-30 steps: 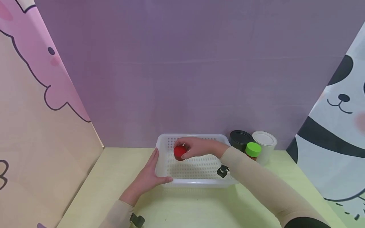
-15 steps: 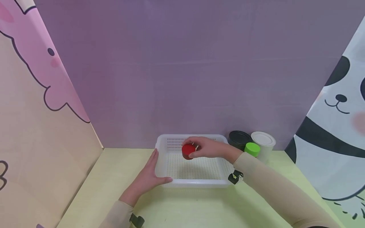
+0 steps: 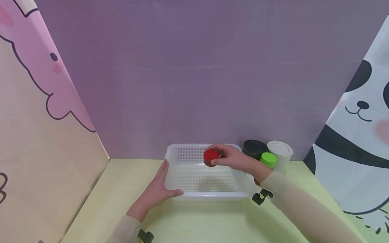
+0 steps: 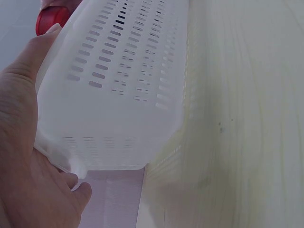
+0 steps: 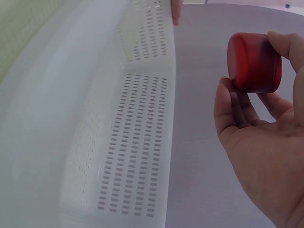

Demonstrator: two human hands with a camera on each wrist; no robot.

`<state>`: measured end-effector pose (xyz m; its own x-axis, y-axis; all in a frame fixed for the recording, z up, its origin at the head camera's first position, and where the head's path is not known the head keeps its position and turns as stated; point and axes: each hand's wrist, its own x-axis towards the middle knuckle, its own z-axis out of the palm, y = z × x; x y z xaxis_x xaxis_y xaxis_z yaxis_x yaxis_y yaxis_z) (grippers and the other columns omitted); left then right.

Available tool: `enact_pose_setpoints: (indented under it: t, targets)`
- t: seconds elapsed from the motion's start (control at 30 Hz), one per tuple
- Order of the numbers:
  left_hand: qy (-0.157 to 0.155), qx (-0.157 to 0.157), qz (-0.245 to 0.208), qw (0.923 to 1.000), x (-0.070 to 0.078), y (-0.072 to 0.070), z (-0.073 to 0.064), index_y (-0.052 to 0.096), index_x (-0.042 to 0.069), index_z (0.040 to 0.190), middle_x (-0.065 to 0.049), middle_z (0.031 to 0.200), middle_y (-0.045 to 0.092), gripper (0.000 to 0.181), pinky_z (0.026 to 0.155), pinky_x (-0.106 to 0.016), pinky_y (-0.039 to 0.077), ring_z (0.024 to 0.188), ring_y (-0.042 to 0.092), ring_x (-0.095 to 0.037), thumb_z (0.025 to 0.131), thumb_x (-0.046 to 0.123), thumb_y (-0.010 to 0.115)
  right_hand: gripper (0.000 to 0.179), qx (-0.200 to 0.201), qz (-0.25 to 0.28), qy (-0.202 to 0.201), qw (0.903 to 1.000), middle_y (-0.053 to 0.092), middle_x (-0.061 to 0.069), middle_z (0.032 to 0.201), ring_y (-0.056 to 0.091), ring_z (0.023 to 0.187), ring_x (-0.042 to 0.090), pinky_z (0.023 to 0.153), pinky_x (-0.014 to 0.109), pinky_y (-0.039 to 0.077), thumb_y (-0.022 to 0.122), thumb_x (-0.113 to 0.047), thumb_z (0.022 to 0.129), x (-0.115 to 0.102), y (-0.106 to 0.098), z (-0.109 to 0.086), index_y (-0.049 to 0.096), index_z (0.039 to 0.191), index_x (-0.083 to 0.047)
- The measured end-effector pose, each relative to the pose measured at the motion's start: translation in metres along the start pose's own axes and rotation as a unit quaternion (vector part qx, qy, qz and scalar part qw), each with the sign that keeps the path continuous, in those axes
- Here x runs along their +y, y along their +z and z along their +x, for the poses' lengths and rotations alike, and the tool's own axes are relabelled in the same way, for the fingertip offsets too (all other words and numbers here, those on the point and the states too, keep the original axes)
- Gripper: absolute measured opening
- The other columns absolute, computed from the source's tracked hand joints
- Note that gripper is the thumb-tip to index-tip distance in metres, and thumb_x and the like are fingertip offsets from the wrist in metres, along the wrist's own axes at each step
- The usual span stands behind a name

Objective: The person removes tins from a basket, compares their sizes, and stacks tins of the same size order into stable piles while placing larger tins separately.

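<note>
My right hand [image 3: 232, 158] pinches a small red round tin [image 3: 210, 158] above the inside of a white perforated plastic basket [image 3: 209, 194]. In the right wrist view the tin [image 5: 252, 62] is tilted, with the thumb on one side and the fingertips on the other. My left hand [image 3: 158, 189] holds the basket's near-left corner. Its thumb lies along the front rim and its fingers are spread up the left side. The left wrist view shows fingertips [image 4: 81, 190] curled at the basket's [image 4: 114, 114] lip.
Right of the basket, close to the purple backdrop [image 3: 194, 84], stand a black-lidded container [image 3: 255, 147], a white-lidded canister [image 3: 281, 150] and a green-capped jar [image 3: 268, 159]. My right forearm partly hides the jar. All of it is on a pale wooden table [image 3: 194, 222].
My right hand has moved to the right and slightly up with the red tin, from the basket's left half past its middle. The left hand and basket stay put.
</note>
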<state>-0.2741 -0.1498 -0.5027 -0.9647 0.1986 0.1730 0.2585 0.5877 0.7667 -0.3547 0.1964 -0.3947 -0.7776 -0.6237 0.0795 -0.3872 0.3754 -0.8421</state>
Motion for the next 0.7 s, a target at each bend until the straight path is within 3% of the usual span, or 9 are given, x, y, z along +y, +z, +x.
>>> enact_pose_setpoints:
  t: [0.17,0.5,0.7]
  targets:
    - [0.002,0.000,0.002,1.0000,-0.002,0.000,0.000,0.007,0.007,0.178,-0.008,0.186,0.002,0.143,0.133,-0.062,0.021,0.170,0.010,-0.037,0.079,0.056,0.098,0.054,0.039,0.039,0.001,0.9985,0.071,0.015,0.138,0.068,0.123,0.034,0.098,0.039,0.064,0.081,-0.018,0.103,0.005,-0.006,-0.010,0.062,0.152,-0.006]
    - [0.000,-0.002,-0.006,1.0000,0.000,0.000,-0.001,0.005,0.008,0.178,-0.007,0.186,0.001,0.140,0.133,-0.064,0.020,0.170,0.010,-0.037,0.082,0.047,0.099,0.057,0.120,0.017,0.018,0.9925,0.073,0.016,0.137,0.073,0.120,0.032,0.098,0.036,0.063,0.083,-0.025,0.102,0.011,-0.011,-0.030,0.063,0.153,-0.006]
    - [-0.002,-0.001,0.000,1.0000,0.001,0.000,-0.002,0.006,0.007,0.178,-0.007,0.186,0.002,0.140,0.133,-0.063,0.021,0.170,0.010,-0.037,0.081,0.050,0.098,0.058,0.157,0.015,0.028,0.9871,0.074,0.017,0.138,0.073,0.122,0.034,0.104,0.049,0.062,0.084,-0.029,0.101,0.012,-0.014,-0.041,0.065,0.151,-0.007]
